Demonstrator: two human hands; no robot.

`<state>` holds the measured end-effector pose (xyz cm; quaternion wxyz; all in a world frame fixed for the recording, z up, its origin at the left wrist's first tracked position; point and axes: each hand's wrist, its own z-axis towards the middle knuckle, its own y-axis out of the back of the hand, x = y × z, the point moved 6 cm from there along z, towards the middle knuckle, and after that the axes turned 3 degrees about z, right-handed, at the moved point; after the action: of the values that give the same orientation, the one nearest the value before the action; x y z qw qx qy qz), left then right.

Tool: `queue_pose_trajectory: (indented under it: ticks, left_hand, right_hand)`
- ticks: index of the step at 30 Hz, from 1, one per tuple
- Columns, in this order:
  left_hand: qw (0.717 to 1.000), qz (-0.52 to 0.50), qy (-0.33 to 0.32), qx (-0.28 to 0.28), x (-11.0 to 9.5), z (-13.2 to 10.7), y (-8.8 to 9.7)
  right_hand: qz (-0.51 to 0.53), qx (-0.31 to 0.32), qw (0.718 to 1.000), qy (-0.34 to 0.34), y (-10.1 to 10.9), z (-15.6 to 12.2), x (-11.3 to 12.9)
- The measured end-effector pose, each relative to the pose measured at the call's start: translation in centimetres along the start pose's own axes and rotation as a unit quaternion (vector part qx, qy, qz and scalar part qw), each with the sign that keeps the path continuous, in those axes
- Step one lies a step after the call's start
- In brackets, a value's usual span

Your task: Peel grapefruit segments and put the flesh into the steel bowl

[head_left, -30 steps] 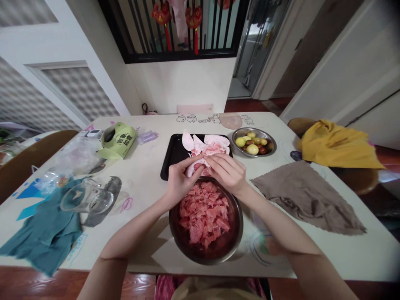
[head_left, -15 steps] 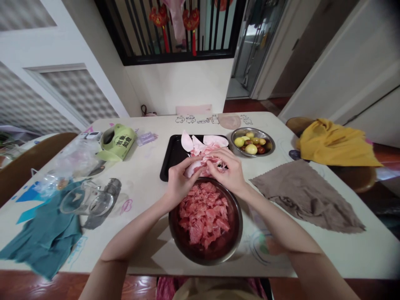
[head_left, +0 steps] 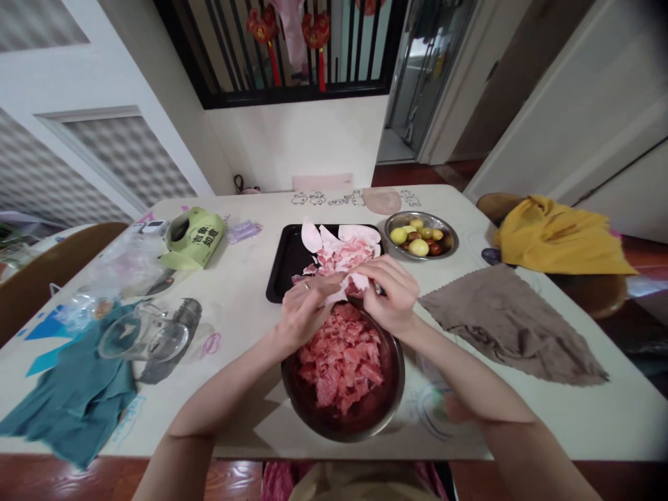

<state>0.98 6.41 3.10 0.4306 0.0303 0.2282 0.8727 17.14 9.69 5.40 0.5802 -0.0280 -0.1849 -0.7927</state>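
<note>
Pale pink piece (head_left: 358, 284) gripped in curled fingers (head_left: 383, 271) of left hand (head_left: 309, 309) and right hand (head_left: 394, 298), near metal bowl (head_left: 386, 400)

We see two slim arms, the left arm (head_left: 224, 391) and the right arm (head_left: 464, 379), both bare from the near edge up to the wrists, each marked by a crease at the inner elbow. On the left hand (head_left: 307, 303), a small pale glint on one finger looks to us like a thin ring (head_left: 307, 287). The right hand (head_left: 392, 296) is bare. At the near edge, in the middle, we make out plain beige clothing (head_left: 344, 483), rounded and blurred. Mottled magenta cloth (head_left: 277, 480) shows left and right of it; we cannot tell whether it is worn.
</note>
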Motion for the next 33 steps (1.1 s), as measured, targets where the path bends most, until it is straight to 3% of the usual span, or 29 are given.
queue_pose_trajectory:
  ticks: [2, 4, 8, 11, 15, 18, 21, 25, 28, 33]
  left_hand:
    - [1.000, -0.010, -0.014, -0.008, -0.2, 0.2, 0.0]
    - [1.000, -0.010, 0.003, -0.022, -0.1, 0.4, 0.2]
    - [0.999, -0.009, 0.026, -0.028, 0.2, 0.7, 0.4]
    - [1.000, -0.011, -0.011, -0.025, -0.1, 0.6, 0.5]
    - [0.997, -0.021, -0.069, 0.009, -0.6, 0.5, 0.5]
    - [0.996, -0.027, -0.079, 0.021, -0.7, 0.2, 0.4]
    - [0.999, 0.002, -0.034, -0.004, -0.4, 0.0, 0.2]
    - [0.998, 0.038, 0.053, -0.019, 0.1, 0.0, 0.1]
    - [0.998, 0.014, 0.061, -0.005, 0.1, 0.2, 0.0]
    - [0.999, -0.002, 0.028, -0.028, 0.1, 0.1, 0.1]
  right_hand:
    - [0.047, -0.007, 0.995, -0.086, 0.1, 0.4, -0.7]
    - [0.082, 0.012, 0.988, -0.128, -0.1, 0.8, -1.2]
    - [0.127, 0.060, 0.986, -0.093, -0.4, 1.2, -0.9]
    - [0.122, 0.030, 0.986, -0.109, -0.1, 0.8, -0.9]
    - [0.132, -0.024, 0.962, -0.236, 0.1, -0.1, -2.0]
    - [0.154, -0.058, 0.935, -0.313, 0.1, -0.5, -2.7]
    - [0.160, -0.063, 0.939, -0.296, 0.4, -0.3, -2.2]
    - [0.127, -0.038, 0.974, -0.183, 0.8, 0.2, -0.4]
    - [0.108, -0.030, 0.987, -0.114, 0.9, 0.2, 0.4]
    - [0.071, -0.055, 0.981, -0.171, 0.7, -0.4, -0.8]
